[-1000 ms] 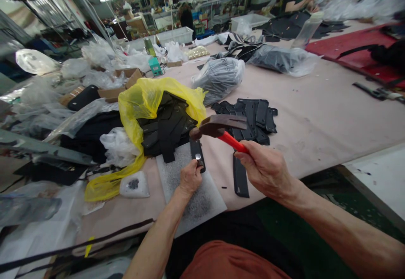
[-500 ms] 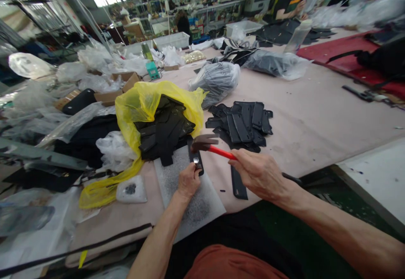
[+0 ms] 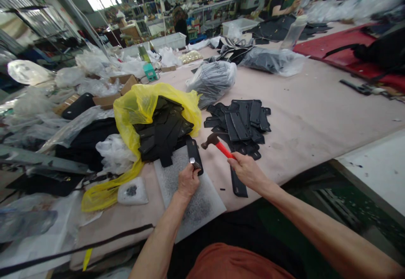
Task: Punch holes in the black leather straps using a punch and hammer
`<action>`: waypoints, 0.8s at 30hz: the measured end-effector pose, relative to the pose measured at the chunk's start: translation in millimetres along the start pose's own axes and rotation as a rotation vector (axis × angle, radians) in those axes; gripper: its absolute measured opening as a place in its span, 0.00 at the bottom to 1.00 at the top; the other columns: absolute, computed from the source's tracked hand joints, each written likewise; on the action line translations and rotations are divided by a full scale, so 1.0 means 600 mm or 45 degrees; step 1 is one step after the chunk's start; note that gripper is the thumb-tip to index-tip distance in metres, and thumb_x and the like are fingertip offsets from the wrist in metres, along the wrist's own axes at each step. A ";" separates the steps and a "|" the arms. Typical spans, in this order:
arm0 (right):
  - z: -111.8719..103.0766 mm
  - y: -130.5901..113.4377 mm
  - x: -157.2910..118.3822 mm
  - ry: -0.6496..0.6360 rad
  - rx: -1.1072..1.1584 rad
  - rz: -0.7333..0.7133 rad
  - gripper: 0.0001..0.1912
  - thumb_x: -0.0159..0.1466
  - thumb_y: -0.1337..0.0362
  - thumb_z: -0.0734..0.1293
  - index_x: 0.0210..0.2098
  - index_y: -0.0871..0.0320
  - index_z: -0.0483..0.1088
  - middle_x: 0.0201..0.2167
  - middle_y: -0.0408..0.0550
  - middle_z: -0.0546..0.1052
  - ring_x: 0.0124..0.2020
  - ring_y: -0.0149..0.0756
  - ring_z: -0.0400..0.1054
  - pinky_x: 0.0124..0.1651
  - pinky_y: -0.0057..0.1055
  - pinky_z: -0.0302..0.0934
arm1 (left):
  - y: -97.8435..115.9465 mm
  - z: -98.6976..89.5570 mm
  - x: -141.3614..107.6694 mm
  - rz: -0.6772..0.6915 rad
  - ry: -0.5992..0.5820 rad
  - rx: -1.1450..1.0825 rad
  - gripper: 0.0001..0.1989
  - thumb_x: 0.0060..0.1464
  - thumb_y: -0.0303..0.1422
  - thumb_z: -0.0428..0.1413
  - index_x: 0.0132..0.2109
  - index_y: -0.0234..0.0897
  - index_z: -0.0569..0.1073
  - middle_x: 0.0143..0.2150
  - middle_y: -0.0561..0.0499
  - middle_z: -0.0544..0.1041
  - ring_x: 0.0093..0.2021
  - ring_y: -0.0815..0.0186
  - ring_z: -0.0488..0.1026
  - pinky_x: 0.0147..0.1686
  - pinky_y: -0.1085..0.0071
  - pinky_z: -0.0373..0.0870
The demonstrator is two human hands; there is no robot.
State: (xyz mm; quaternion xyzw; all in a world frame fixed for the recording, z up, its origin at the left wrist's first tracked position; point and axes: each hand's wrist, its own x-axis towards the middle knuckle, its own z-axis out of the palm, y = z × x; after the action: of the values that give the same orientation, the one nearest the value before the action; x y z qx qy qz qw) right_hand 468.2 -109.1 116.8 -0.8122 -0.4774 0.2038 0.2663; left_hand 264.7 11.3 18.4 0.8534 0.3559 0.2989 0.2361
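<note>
My left hand (image 3: pixel 187 182) is closed round a short metal punch (image 3: pixel 192 161) with a shiny round top. It stands over a black strip (image 3: pixel 194 148) that lies on a speckled white pad (image 3: pixel 202 203). My right hand (image 3: pixel 248 170) grips a hammer (image 3: pixel 224 148) by its red handle. The hammer's dark head is just right of the strip, apart from the punch. Below my right hand, another black strip (image 3: pixel 238 185) rests on the table. Beyond the hammer sits a heap of black pieces (image 3: pixel 237 125).
A yellow plastic bag (image 3: pixel 125 112), full of black pieces, stands left of the pad. Behind it are a grey-wrapped bundle (image 3: pixel 211 81) and a clear bottle (image 3: pixel 293 33). A small white packet (image 3: pixel 133 191) lies near left. A person (image 3: pixel 284 1) is across the table.
The hammer head has moved right, away from above the strip, and its angle has turned. My right hand has shifted slightly. My left hand keeps its hold on the punch.
</note>
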 end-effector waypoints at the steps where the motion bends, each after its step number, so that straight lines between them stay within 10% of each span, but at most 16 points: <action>1: 0.022 0.010 0.010 -0.038 0.070 0.096 0.13 0.67 0.61 0.56 0.29 0.58 0.66 0.21 0.43 0.69 0.21 0.30 0.61 0.26 0.27 0.48 | -0.001 0.000 0.000 0.001 0.004 -0.004 0.08 0.56 0.27 0.51 0.41 0.37 0.73 0.36 0.46 0.80 0.37 0.60 0.78 0.39 0.65 0.74; 6: 0.098 0.029 0.044 -0.108 0.147 0.190 0.11 0.64 0.68 0.56 0.39 0.60 0.70 0.28 0.46 0.74 0.27 0.31 0.66 0.31 0.26 0.55 | -0.005 0.001 0.001 0.014 0.016 -0.047 0.09 0.57 0.28 0.51 0.44 0.37 0.73 0.40 0.46 0.80 0.41 0.59 0.78 0.43 0.64 0.75; 12: 0.076 0.042 0.016 0.193 -0.334 0.020 0.13 0.64 0.64 0.61 0.46 0.59 0.69 0.52 0.56 0.68 0.50 0.45 0.61 0.51 0.37 0.54 | -0.004 0.001 0.001 0.036 0.040 -0.050 0.09 0.58 0.29 0.51 0.43 0.37 0.74 0.40 0.46 0.81 0.42 0.60 0.79 0.43 0.63 0.76; 24: 0.071 0.107 -0.004 0.261 -0.323 0.458 0.25 0.54 0.66 0.67 0.51 0.63 0.63 0.44 0.60 0.71 0.42 0.46 0.69 0.43 0.35 0.60 | -0.016 0.007 0.001 0.078 0.131 -0.022 0.10 0.57 0.32 0.52 0.42 0.38 0.76 0.40 0.46 0.82 0.41 0.56 0.79 0.42 0.61 0.77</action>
State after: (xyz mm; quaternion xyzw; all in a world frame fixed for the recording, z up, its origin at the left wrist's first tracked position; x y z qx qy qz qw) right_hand 485.0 -126.8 43.5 -0.9276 -0.3171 0.1028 0.1686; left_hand 263.3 17.0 9.4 0.8453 0.3387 0.3524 0.2156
